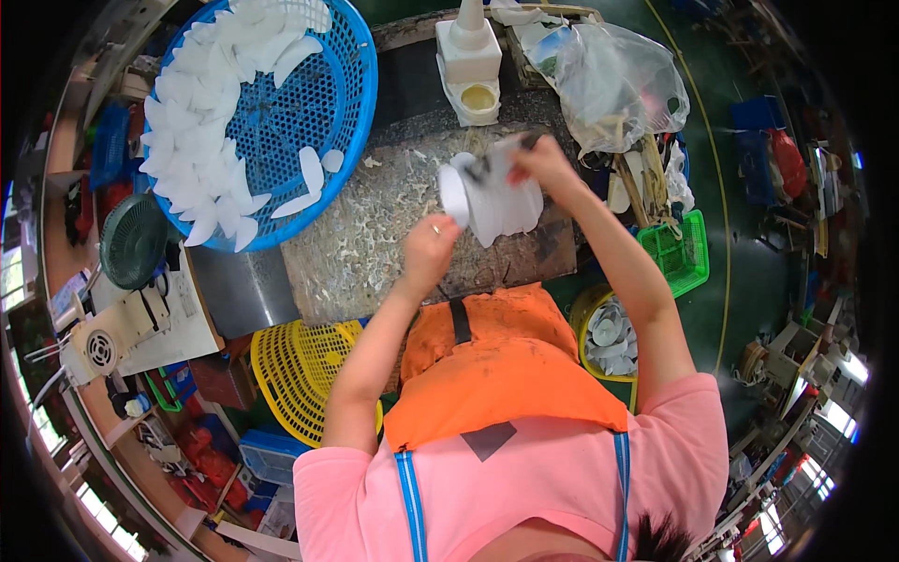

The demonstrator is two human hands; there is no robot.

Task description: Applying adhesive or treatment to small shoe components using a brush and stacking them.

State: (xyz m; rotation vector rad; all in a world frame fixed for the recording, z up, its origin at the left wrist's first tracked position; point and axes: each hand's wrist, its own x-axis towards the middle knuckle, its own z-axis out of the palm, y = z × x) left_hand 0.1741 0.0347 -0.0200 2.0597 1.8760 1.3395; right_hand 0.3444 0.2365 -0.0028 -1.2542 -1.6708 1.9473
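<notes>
My left hand (431, 249) is closed, its fingers pinching the lower edge of a white oval insole-like piece (453, 195). Just right of that piece, a row of overlapping white pieces (508, 208) lies on a glue-crusted board (346, 245). Over the row, my right hand (547, 169) is closed on what looks like a small dark-tipped brush (479, 171), smeared by motion. Beyond the pieces stands a white plastic glue bottle (468, 58) with a cup of yellowish liquid (478, 97) at its front.
A large blue basket (367, 103) holding many loose white pieces stands to the left. A clear plastic bag (623, 84) lies at the far right, above a green basket (694, 251). Yellow baskets (281, 384) flank my orange apron; the right one (582, 309) contains white scraps.
</notes>
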